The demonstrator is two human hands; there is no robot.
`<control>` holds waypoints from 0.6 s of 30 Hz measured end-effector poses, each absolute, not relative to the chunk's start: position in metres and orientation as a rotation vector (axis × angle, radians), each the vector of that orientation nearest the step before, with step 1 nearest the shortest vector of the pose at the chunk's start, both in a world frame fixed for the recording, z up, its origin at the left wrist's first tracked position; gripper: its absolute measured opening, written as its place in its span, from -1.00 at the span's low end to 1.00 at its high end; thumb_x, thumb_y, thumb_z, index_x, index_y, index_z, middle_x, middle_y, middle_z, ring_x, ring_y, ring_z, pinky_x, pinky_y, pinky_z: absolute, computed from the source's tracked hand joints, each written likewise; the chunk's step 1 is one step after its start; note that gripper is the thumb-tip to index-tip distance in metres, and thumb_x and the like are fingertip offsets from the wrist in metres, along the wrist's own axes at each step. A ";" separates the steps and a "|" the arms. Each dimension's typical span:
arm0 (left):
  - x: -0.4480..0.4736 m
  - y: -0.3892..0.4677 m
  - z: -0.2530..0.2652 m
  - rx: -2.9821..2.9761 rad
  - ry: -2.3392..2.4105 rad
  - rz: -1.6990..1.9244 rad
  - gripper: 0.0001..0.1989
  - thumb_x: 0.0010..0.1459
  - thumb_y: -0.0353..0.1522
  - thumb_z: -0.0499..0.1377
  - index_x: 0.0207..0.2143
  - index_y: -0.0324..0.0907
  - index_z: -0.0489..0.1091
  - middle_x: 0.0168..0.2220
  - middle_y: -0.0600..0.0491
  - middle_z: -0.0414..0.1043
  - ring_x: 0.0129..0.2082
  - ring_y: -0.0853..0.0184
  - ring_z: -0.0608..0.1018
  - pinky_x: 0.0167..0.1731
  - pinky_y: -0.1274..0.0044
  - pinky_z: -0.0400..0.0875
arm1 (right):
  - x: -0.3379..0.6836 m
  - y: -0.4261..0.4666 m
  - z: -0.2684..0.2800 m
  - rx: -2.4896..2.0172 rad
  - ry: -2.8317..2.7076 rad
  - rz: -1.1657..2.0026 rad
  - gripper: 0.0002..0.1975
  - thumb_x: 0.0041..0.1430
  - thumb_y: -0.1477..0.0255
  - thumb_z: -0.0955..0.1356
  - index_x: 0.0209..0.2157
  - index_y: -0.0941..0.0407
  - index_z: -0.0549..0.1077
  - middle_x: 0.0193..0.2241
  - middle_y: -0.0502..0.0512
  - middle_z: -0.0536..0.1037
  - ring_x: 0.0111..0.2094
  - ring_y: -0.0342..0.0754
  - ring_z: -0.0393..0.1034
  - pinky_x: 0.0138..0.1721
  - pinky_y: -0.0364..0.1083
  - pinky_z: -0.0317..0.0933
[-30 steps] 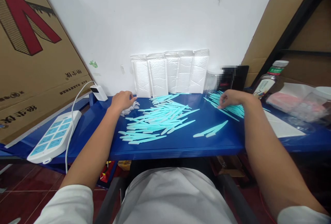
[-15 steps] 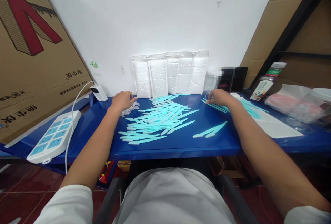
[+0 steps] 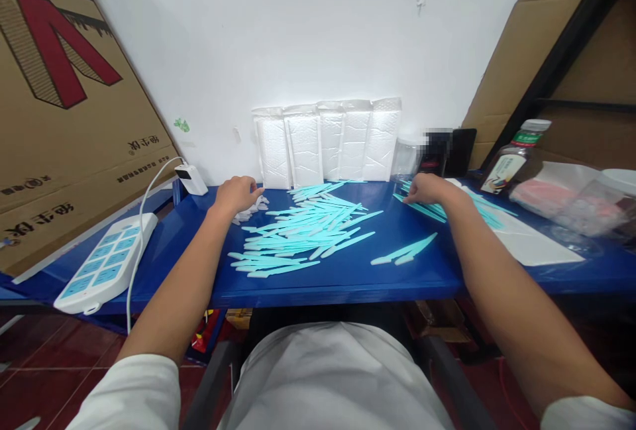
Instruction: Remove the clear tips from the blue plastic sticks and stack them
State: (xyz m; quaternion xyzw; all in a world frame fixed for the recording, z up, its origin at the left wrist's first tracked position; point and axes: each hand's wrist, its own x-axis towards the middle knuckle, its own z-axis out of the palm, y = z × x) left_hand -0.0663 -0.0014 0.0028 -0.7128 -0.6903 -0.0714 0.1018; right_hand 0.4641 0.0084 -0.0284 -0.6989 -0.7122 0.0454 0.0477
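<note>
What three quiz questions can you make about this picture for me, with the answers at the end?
1. Which hand is nearest the small pale pieces?

2. True or false: the right hand is at some turquoise sticks.

3. What stands against the wall behind the middle pile?
A) wooden spoons
B) white padded pouches
C) red books

Key: 1. The left hand. 2. True. 3. B.
</note>
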 end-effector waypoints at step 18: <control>-0.062 -0.007 0.005 -2.116 -2.030 -0.231 -0.56 0.33 0.00 0.10 -0.14 -0.12 0.57 -0.11 -0.19 0.62 -0.08 -0.03 0.62 -0.12 0.33 0.46 | 0.435 -0.109 0.011 -1.589 -2.504 0.785 -0.51 -0.05 -0.04 0.55 -0.09 -0.16 0.68 -0.06 0.06 0.66 -0.03 0.17 0.51 -0.04 0.01 0.39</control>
